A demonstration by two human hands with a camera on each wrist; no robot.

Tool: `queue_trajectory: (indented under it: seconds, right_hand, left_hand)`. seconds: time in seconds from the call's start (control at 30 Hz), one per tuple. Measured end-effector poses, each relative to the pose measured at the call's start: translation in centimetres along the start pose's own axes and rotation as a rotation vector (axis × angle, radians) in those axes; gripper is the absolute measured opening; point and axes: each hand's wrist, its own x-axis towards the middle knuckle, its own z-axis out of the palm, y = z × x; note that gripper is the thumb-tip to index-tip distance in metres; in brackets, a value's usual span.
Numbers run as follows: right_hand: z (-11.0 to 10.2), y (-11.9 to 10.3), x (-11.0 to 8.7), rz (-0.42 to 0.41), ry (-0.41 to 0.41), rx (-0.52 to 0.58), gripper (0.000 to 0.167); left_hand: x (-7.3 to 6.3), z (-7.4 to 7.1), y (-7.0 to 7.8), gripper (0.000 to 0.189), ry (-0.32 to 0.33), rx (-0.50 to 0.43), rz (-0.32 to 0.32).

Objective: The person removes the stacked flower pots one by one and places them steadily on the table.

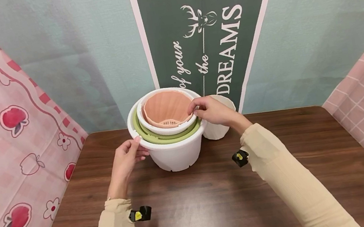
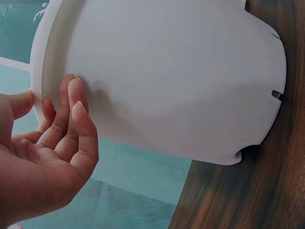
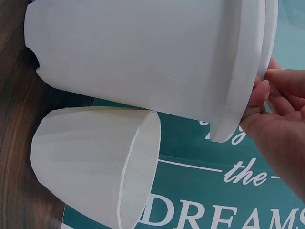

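A large white plastic flowerpot (image 1: pixel 175 155) stands upright on the table. Nested inside it are a green pot (image 1: pixel 171 138), a smaller white pot (image 1: pixel 162 131) and, innermost, a peach pot (image 1: pixel 167 108) with a grid in its bottom. My left hand (image 1: pixel 126 157) pinches the large pot's rim at the left, its thumb on top; in the left wrist view the other fingers (image 2: pixel 86 131) curl below that rim. On the opposite side my right hand (image 1: pixel 215 110) pinches the smaller white pot's rim, fingertips over the peach pot's edge.
Another white pot (image 1: pixel 216 130), faceted, stands behind my right hand, close beside the nest; the right wrist view shows its open mouth. The brown wooden table (image 1: pixel 197 213) meets a fabric backdrop (image 1: pixel 93 83) at the back. Pink patterned cloths hang on both sides.
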Motion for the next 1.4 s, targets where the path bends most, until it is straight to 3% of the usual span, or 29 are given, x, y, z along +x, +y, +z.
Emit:
queue_trajectory:
  seconds: [1.17,1.4]
  right_hand:
    - [0.04,0.12,-0.04,0.008,0.065,0.065,0.015]
    - [0.01,0.18,-0.07,-0.031,0.079,0.042,0.02]
  left_hand:
    - [-0.11,-0.05,0.26,0.034,-0.012,0.035,-0.004]
    - [-0.08,-0.06,0.18,0.033,-0.009,0.035,-0.001]
